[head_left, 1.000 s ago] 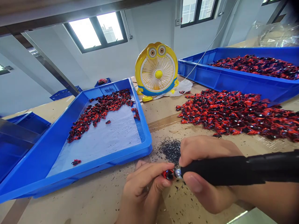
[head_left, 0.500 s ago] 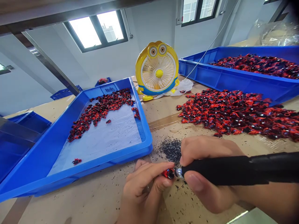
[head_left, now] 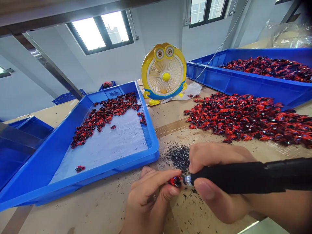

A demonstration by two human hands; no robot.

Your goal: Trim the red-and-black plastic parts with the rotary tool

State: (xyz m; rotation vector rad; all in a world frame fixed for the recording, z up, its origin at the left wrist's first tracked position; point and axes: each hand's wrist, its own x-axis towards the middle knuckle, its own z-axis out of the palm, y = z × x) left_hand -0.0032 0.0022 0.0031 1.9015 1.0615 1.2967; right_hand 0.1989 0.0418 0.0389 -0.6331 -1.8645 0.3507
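Observation:
Between the thumb and fingers of my left hand is pinched a small red and black plastic part. My right hand grips a black handheld rotary tool lying almost level, its metal collar facing left. The tool's thin tip is at the small part; whether it touches is hard to make out. Beneath the hands, black shavings lie scattered on the brown table. A large heap of similar red and black parts rests beyond my right hand.
A blue tray with a white liner holds more parts at the left. Another full blue bin stands at the back right. A yellow fan is upright between them. Further blue bins sit at the far left.
My right hand and the tool have shifted very slightly right, so a bit more of the gap at the tip shows. My left hand stays almost in place with the part.

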